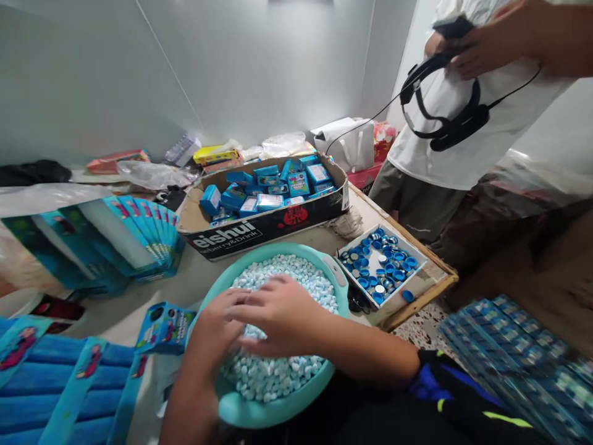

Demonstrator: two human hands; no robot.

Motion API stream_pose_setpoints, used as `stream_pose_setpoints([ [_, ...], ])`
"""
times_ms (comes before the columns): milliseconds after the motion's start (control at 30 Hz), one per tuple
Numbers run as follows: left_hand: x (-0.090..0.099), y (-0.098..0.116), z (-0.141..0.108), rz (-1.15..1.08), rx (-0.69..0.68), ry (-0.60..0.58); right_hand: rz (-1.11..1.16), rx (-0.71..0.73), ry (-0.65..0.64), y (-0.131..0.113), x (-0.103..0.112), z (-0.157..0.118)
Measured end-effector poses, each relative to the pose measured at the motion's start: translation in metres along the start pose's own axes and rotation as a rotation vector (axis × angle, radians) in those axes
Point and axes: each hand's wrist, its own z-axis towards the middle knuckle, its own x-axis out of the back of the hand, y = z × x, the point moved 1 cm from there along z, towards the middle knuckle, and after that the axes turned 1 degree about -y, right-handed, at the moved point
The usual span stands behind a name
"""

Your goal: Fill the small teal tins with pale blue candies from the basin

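Observation:
A round turquoise basin point(259, 415) full of small pale blue and white pieces point(273, 377) sits in front of me. Over its left part is my left hand point(220, 324), its fingers bent toward the middle. My right hand point(282, 315) reaches in from the right, above the pieces, and its fingers overlap those of my left hand. Both hands are blurred by motion, and whether anything is between the fingers is hidden. A small blue printed box point(164, 327) stands left of the basin.
Behind the basin is a carton point(264, 232) of small blue boxes. A white tray point(412, 272) of blue caps lies to its right. Folded blue packaging point(143, 238) is at left, wrapped packs point(514, 346) at lower right. A person point(463, 136) holds a black headset.

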Motion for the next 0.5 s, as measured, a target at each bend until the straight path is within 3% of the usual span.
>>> stream_pose_setpoints([
  [133, -0.002, 0.01, -0.001, -0.043, 0.075, 0.042, 0.32, -0.043, -0.388, -0.015, -0.015, -0.015],
  [267, -0.008, 0.017, 0.001, -0.122, 0.095, 0.03, 0.369, -0.152, -0.773, -0.014, -0.021, -0.024],
  [367, -0.013, 0.014, -0.001, -0.228, 0.185, 0.026, 0.376, -0.153, -0.899, -0.016, -0.022, -0.024],
  [500, -0.016, 0.012, -0.003, -0.381, 0.188, 0.049, 0.368, -0.096, -0.914, -0.015, -0.022, -0.023],
])
